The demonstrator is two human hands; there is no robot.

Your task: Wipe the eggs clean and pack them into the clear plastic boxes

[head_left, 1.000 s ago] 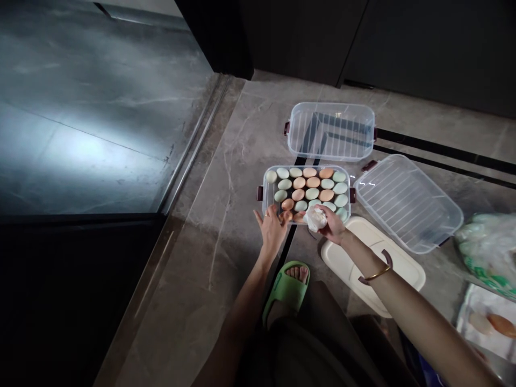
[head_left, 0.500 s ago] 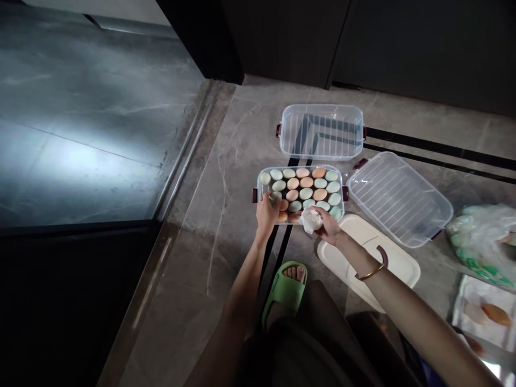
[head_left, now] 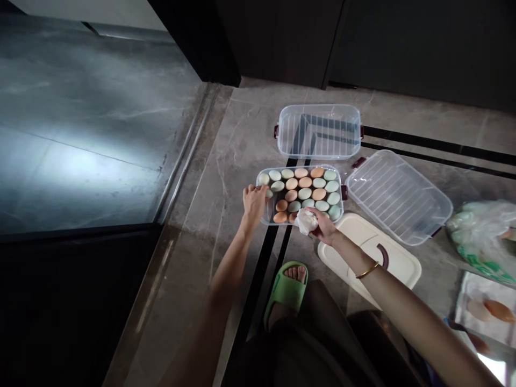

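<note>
A clear plastic container (head_left: 341,201) on the floor holds rows of eggs (head_left: 305,182), some pale green, some brown. At its left side is my left hand (head_left: 253,201), fingers bent over the rim and closed against a pale green egg (head_left: 269,193), which they partly cover. My right hand (head_left: 323,227) is over the container's front edge, closed round a crumpled white tissue (head_left: 306,220). The tissue hides part of the front row of eggs. Dark container bottom shows between the left-hand egg and the brown ones.
Two clear ribbed containers (head_left: 320,131) (head_left: 399,196) lie behind and to the right. A cream lid (head_left: 403,263) with a brown handle is under my right forearm. Farther right are a plastic bag (head_left: 481,242) and a white tray (head_left: 467,290) with brown items. My foot wears a green slipper (head_left: 288,290).
My left hand has moved left to the container's side, and the pale green egg by its fingers sits farther left. My right hand with the tissue has shifted slightly left.
</note>
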